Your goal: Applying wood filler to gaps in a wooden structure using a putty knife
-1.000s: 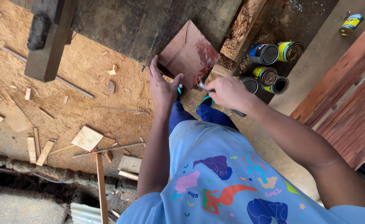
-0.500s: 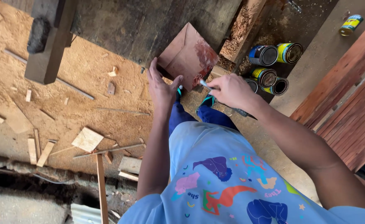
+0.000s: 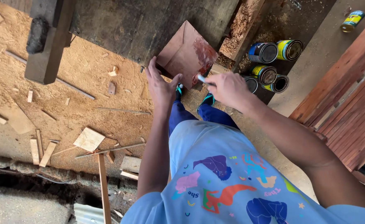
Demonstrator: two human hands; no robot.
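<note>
Two hands are out in front of you, both at a square reddish-brown board [image 3: 182,56] that leans against the dark wooden wall [image 3: 145,25]. Your left hand [image 3: 161,85] lies against the board's lower left edge, fingers stretched up along it, thumb spread toward the middle — it steadies the board rather than pinching it. Your right hand [image 3: 228,87] is curled into a fist around a thin pale handle [image 3: 202,79], which sticks out toward the board's wet, glossy red patch [image 3: 205,52]; what is at its tip you cannot tell from here.

Just right of the board a group of paint cans [image 3: 273,62] lies on its side on the dark ground, open ends facing you, and one more can [image 3: 352,20] lies well apart near the top right. Reddish planks [image 3: 348,103] run along your right arm. To your left the floor is covered in sawdust [image 3: 87,83] with small wood offcuts [image 3: 89,139] scattered over it — a heavy dark beam [image 3: 49,37] stands at the upper left.
</note>
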